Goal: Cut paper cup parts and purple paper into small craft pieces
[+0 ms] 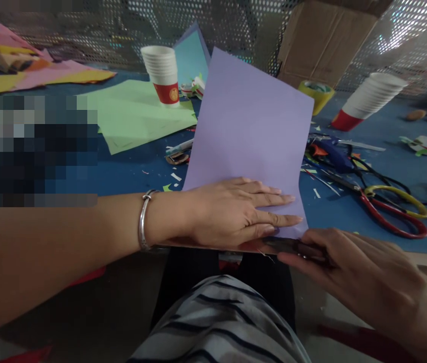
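A sheet of purple paper [253, 126] lies on the blue table, its far end standing up at a slant. My left hand [236, 212] presses flat on the near part of the sheet, fingers stretched out to the right. A silver bangle circles that wrist. At the table's front edge, my right hand [364, 267] is closed around a dark, slim, knife-like tool [292, 246]. Its tip points left, just under the near edge of the paper and close to my left thumb. Most of its handle is hidden in my fingers.
Scissors [394, 206] with red and yellow handles lie right of the sheet, near a blue glue gun [336, 154] and paper scraps. Behind stand paper cups [166, 78], more tilted cups [368, 101], a tape roll [317, 96] and cardboard [324, 43]. Green paper [133, 121] lies left.
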The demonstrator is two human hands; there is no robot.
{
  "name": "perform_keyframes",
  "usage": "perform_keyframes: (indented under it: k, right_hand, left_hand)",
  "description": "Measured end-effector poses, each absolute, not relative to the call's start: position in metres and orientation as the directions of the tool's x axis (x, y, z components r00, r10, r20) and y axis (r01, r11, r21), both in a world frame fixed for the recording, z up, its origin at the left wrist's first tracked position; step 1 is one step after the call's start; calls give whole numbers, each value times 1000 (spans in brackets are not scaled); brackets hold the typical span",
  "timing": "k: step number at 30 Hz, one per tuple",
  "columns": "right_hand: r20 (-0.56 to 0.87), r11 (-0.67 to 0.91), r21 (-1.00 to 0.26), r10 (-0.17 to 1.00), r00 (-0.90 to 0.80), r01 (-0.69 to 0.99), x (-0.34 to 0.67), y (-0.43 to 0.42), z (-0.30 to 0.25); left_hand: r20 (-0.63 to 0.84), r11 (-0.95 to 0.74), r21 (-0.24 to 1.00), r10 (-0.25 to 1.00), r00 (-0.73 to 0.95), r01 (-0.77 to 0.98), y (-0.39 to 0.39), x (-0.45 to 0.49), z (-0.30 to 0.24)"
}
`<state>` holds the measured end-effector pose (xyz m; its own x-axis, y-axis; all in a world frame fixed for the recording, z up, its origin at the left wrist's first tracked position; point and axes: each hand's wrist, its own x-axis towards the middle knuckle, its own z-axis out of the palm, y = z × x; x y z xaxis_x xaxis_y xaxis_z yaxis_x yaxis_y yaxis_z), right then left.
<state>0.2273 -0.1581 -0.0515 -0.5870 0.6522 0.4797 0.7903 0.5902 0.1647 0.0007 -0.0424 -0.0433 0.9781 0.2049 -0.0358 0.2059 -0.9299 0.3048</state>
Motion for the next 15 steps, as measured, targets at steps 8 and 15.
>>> perform_keyframes:
  k: [8,15]
  right_hand:
    - [447,615,139,660,-604,776,232,-160,-56]
    - [441,619,148,657,-612,771,227,-158,-54]
  left_hand:
    - [-15,-917,344,213,977,205,-43,0,-45]
    - [9,-905,377,217,976,197,-43,-1,-44]
